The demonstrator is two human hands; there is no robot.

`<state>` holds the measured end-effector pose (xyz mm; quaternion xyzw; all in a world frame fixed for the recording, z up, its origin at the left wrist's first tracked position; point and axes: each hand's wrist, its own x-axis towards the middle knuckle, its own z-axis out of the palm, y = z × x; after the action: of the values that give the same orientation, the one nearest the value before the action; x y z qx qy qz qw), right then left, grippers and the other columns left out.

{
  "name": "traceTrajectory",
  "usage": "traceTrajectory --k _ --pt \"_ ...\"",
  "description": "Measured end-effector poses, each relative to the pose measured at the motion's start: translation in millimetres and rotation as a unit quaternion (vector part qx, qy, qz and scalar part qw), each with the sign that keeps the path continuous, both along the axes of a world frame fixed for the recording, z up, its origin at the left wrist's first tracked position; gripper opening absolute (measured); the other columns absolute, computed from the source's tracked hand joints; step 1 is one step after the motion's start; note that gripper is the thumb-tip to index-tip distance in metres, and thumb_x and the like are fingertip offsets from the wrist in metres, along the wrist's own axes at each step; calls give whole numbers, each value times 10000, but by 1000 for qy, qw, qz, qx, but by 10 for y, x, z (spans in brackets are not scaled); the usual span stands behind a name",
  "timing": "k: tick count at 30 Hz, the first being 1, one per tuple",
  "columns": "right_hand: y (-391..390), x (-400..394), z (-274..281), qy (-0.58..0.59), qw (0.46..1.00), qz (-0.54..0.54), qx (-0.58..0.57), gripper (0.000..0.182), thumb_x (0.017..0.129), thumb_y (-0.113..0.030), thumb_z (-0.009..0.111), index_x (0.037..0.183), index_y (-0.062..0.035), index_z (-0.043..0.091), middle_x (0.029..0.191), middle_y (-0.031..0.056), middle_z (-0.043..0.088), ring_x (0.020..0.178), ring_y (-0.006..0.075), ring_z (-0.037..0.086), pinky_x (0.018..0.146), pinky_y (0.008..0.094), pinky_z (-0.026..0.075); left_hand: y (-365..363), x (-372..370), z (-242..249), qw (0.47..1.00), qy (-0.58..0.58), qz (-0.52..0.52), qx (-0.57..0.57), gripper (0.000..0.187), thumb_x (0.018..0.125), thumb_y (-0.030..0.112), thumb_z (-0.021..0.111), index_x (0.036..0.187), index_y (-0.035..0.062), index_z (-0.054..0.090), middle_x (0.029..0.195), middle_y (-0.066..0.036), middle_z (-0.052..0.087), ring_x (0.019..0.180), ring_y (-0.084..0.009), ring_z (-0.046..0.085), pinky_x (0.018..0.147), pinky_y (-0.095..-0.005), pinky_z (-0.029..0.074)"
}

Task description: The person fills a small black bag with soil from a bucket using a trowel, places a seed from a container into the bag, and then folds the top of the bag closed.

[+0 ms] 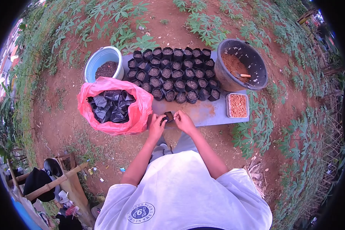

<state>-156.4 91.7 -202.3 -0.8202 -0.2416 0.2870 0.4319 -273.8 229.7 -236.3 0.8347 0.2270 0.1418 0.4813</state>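
Left hand: our left hand (pixel 157 124) has its fingers closed on one edge of the small black bag (pixel 170 114).
Right hand: our right hand (pixel 184 120) pinches the opposite edge of this same bag with the fingertips.
Small black bag: it is between our two hands, at the near edge of the grey table (pixel 218 118), with its mouth turned upward.
Pink bag: just left of our left hand stands the pink plastic bag (pixel 144 104), open, with crumpled black bags (pixel 112 106) inside.
Pale blue bucket: farther beyond our left hand, behind the pink one, we see the pale blue bucket (pixel 119 72) with dark soil (pixel 106 69).
Filled bags: straight ahead of both hands, the black filled bags (pixel 176 74) stand close together in rows.
Seed box: to the right of our right hand, well apart, is the clear box (pixel 238 116) of orange-yellow seeds (pixel 238 105).
Dark bucket: farther beyond our right hand, the large dark bucket (pixel 225 78) contains reddish soil (pixel 233 65) and a tool with an orange handle (pixel 245 75).
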Motion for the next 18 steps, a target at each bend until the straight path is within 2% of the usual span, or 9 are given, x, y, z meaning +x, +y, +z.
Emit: traceTrajectory --k 2,8,12,16,18 --pt "-2 -86 250 -101 993 61 14 129 846 -56 619 955 -3 579 824 104 584 718 222 597 672 345 487 -3 -8 30 1000 9 2 -14 262 838 108 696 1091 83 634 924 -107 492 782 -264 581 701 -370 485" --pt "40 -199 56 -157 978 131 -31 188 827 -133 661 976 -35 600 862 133 580 812 314 611 744 421 485 10 -18 -5 1000 -9 -12 -8 261 858 104 665 1115 85 624 952 -118 504 844 -284 592 732 -391 489" --pt "19 -231 66 -165 978 128 -16 176 825 -140 661 950 -37 592 869 138 576 838 324 612 753 428 486 54 34 50 1000 -7 -12 10 281 864 94 650 1142 82 606 977 -124 516 883 -296 602 746 -397 495" --pt "20 -216 110 -166 976 135 -32 164 826 -152 657 908 -37 574 897 139 580 872 337 608 764 438 486 148 176 79 999 -34 -4 16 287 864 94 650 1146 76 596 981 -121 518 857 -290 604 743 -395 496" --pt "7 -211 102 -177 974 137 -34 163 827 -158 656 898 -40 569 906 139 580 884 342 605 769 442 485 212 230 80 998 -23 -64 -11 253 862 98 656 1104 57 597 976 -113 526 815 -277 605 735 -389 494"
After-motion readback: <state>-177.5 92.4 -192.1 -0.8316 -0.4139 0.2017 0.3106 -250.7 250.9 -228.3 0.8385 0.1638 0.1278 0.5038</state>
